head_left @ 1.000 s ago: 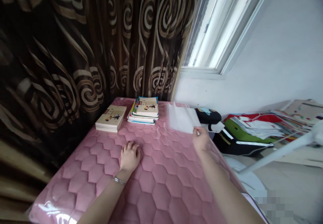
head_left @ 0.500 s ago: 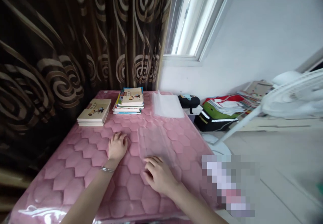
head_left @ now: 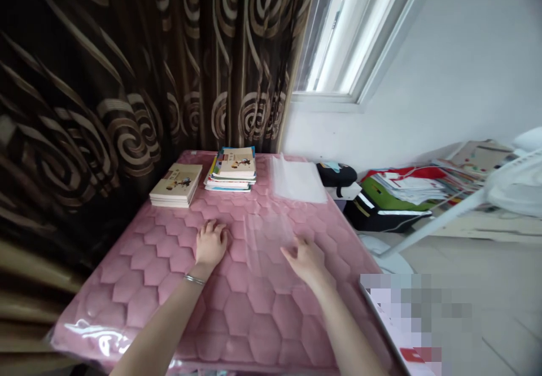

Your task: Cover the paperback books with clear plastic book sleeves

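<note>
My left hand [head_left: 210, 244] lies flat on the pink quilted mat [head_left: 139, 285], fingers slightly apart, holding nothing. My right hand [head_left: 307, 260] rests open at the lower right edge of a clear plastic sheet [head_left: 269, 246], which lies flat on the mat between my hands. Farther back, a stack of clear plastic sheets [head_left: 298, 179] lies at the mat's far edge. Left of it are a pile of mixed books [head_left: 232, 167] and a neat stack of beige books [head_left: 175, 184].
A dark brown swirl-patterned curtain [head_left: 93, 110] hangs along the left side, and a window [head_left: 351, 31] is set in the white wall behind. Right of the mat, on the floor, are a black bag [head_left: 381, 218], piled papers [head_left: 410, 187] and a white fan [head_left: 516, 187].
The clear sheet, lifted from the far pile a second ago, now lies on the mat. My right hand has moved off its lower edge toward the right. My left hand stays put.
</note>
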A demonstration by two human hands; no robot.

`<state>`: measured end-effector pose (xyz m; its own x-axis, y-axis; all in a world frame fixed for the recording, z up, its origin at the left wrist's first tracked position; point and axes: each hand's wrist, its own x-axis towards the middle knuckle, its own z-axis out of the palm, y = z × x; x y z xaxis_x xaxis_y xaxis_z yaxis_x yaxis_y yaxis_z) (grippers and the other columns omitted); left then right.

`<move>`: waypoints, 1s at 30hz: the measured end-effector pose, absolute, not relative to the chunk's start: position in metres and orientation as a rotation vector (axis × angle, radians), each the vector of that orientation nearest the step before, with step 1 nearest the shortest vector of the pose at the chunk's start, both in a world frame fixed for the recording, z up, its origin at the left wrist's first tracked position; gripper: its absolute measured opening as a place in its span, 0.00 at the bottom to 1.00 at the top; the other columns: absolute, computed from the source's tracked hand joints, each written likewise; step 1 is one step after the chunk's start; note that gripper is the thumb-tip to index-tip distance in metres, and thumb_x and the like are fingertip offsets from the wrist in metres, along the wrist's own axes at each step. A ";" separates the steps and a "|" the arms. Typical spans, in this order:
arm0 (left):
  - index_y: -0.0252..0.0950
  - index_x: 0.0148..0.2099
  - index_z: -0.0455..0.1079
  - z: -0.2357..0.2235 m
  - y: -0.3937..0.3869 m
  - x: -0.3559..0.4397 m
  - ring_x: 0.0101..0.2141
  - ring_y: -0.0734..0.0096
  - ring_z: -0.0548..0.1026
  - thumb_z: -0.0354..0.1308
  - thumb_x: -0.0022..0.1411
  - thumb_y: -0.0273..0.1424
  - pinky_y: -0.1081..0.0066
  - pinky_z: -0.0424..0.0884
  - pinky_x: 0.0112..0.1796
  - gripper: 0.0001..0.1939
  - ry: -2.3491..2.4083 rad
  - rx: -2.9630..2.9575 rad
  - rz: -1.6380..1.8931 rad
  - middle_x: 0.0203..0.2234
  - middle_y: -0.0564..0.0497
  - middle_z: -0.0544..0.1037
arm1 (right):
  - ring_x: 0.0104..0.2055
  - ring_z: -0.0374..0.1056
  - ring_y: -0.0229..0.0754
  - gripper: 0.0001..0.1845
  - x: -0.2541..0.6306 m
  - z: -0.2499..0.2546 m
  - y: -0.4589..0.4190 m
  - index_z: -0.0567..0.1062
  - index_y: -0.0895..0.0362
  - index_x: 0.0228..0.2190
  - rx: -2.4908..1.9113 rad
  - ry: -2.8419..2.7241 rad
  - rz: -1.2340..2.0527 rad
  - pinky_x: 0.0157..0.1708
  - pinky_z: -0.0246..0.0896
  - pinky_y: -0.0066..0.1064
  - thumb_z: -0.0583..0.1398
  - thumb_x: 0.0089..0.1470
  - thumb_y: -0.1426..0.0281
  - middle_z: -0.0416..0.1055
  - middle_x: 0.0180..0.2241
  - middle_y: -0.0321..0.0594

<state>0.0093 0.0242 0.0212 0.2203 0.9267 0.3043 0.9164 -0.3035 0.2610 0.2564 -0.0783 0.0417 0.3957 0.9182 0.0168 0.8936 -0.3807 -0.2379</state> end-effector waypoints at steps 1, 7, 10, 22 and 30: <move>0.41 0.52 0.74 0.021 0.024 0.009 0.57 0.53 0.66 0.51 0.65 0.31 0.53 0.65 0.54 0.17 1.838 2.430 0.640 0.56 0.43 0.71 | 0.53 0.68 0.55 0.29 0.255 0.038 -0.080 0.70 0.67 0.53 -2.448 -1.618 0.148 0.50 0.62 0.39 0.56 0.59 0.59 0.72 0.49 0.59; 0.42 0.52 0.74 0.019 0.024 0.008 0.57 0.53 0.65 0.51 0.65 0.31 0.53 0.64 0.55 0.17 1.821 2.410 0.664 0.56 0.43 0.71 | 0.52 0.67 0.60 0.33 0.257 0.026 -0.085 0.68 0.72 0.55 -2.533 -1.552 0.064 0.51 0.61 0.42 0.57 0.57 0.58 0.71 0.48 0.63; 0.42 0.52 0.74 0.017 0.025 0.008 0.58 0.53 0.65 0.51 0.65 0.31 0.52 0.63 0.56 0.16 1.820 2.387 0.683 0.56 0.44 0.71 | 0.52 0.68 0.61 0.35 0.262 0.023 -0.084 0.67 0.71 0.55 -2.544 -1.510 0.078 0.51 0.61 0.43 0.58 0.56 0.57 0.71 0.48 0.63; 0.39 0.45 0.77 0.011 0.031 0.001 0.54 0.56 0.69 0.50 0.65 0.33 0.55 0.64 0.56 0.15 1.684 2.211 0.918 0.53 0.43 0.74 | 0.27 0.70 0.42 0.15 0.253 0.057 -0.073 0.72 0.53 0.27 -2.010 -1.271 0.633 0.26 0.60 0.28 0.56 0.55 0.56 0.72 0.23 0.35; 0.36 0.30 0.75 0.018 0.036 -0.032 0.41 0.57 0.78 0.42 0.64 0.50 0.59 0.70 0.50 0.28 1.261 1.431 1.143 0.32 0.45 0.82 | 0.36 0.73 0.42 0.15 0.138 0.070 -0.040 0.76 0.53 0.34 -1.375 -1.611 0.955 0.37 0.67 0.31 0.58 0.56 0.55 0.77 0.35 0.37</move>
